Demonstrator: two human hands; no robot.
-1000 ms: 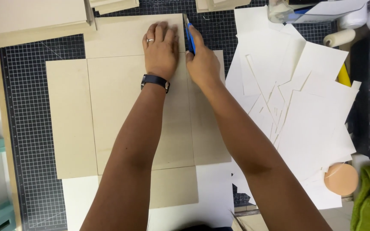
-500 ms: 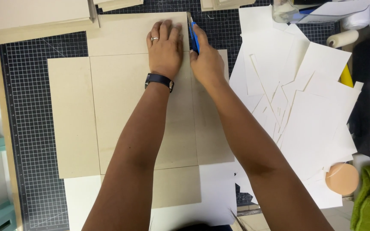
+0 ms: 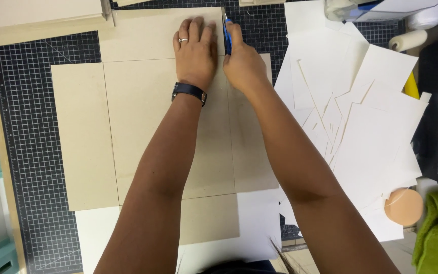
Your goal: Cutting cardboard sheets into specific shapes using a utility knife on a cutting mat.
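The right hand (image 3: pixel 244 63) sits in the upper middle of the frame, fingers curled shut around a blue knife (image 3: pixel 227 36). The knife stands nearly upright in the picture, its long axis running top to bottom, with the tip toward the top edge; whether the blade touches the board cannot be told. Just to its left, almost touching, the left hand (image 3: pixel 195 50) lies flat and palm down, fingers close together and pressed on the tan board (image 3: pixel 143 116). A ring shows on one finger and a black watch (image 3: pixel 189 92) circles the wrist.

The board spreads from under both hands down toward the lower middle of the frame, several tan panels butting edge to edge. A faint straight seam runs top to bottom beneath the right hand, in line with the knife, so the knife's axis and that line agree, and the right hand is the nearer one to it. The board rests on a black gridded mat (image 3: pixel 31 152) on the counter. A white sheet (image 3: pixel 254 223) peeks out at the bottom. To the right lies a heap of white offcuts (image 3: pixel 371 127), with a round peach disc (image 3: pixel 404 206) at lower right and a green cloth (image 3: pixel 432 238) beside it
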